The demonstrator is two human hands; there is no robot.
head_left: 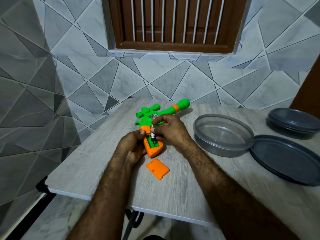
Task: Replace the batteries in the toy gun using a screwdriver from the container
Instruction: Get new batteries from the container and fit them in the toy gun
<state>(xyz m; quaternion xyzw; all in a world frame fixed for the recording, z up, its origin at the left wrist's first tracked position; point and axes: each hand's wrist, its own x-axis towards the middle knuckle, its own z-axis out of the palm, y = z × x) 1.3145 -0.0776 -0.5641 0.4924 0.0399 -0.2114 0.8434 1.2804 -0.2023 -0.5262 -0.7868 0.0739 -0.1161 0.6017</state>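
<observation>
Left hand (132,148): closed around the orange grip of the toy gun, thumb up near the orange collar.
Right hand (167,129): fingers pinched on a small battery, just across the grip from the left hand.
Toy gun (152,118): green and orange, lying on the bench between the two hands, barrel pointing away from them toward the wall.
Battery (153,135): held on end at the mouth of the open compartment, touching the right hand's fingertips.
Battery compartment (152,143): open, green inside; whether other cells lie in it I cannot tell.
Compartment cover (158,168): orange, loose on the bench, just below the left hand and nearer the person.
Open container (223,135): round, clear-walled, right of the right hand; its inside looks bare, though blur hides small items.
Loose lid (285,159): dark grey, flat on the bench, right of the open container and touching its edge.
Closed container (293,122): dark, lid on, farther right; contents hidden.
Bench (86,163): pale wood grain, under both hands.
Screwdriver: not seen.
</observation>
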